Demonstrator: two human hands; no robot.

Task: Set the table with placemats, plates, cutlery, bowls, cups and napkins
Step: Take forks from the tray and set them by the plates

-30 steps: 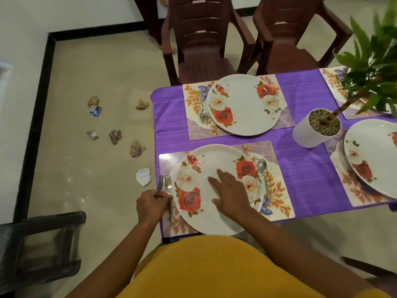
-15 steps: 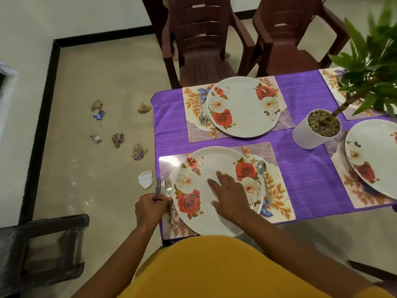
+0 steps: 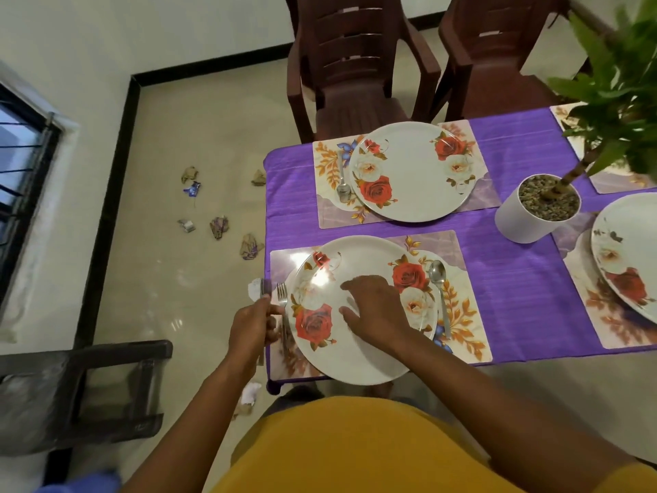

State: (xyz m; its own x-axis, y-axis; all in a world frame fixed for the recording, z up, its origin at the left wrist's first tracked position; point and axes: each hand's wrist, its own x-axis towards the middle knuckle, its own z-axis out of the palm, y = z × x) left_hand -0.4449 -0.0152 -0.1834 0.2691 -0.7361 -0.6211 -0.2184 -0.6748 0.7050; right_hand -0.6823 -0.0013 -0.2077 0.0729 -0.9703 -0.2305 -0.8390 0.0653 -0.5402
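Note:
A white rose-patterned plate (image 3: 355, 354) lies on the near floral placemat (image 3: 462, 314), with a spoon (image 3: 439, 297) on the mat to its right. My right hand (image 3: 377, 311) rests flat on this plate, fingers spread. My left hand (image 3: 252, 325) is closed around fork handles at the plate's left edge; one fork (image 3: 282, 297) lies on the mat and another fork (image 3: 265, 288) sticks up from my fist. A second plate (image 3: 416, 172) sits on the far placemat (image 3: 329, 161) with a spoon (image 3: 343, 183) on its left. A third plate (image 3: 629, 257) shows at the right edge.
A purple cloth (image 3: 515, 272) covers the table. A white potted plant (image 3: 533, 215) stands at centre right. Two brown chairs (image 3: 355, 76) face the far side; a dark chair (image 3: 81, 389) stands at my left. Crumpled wrappers (image 3: 218, 227) litter the floor.
The view has shifted down and left, showing a window. My left hand has lifted slightly with the forks; my right hand stays on the plate.

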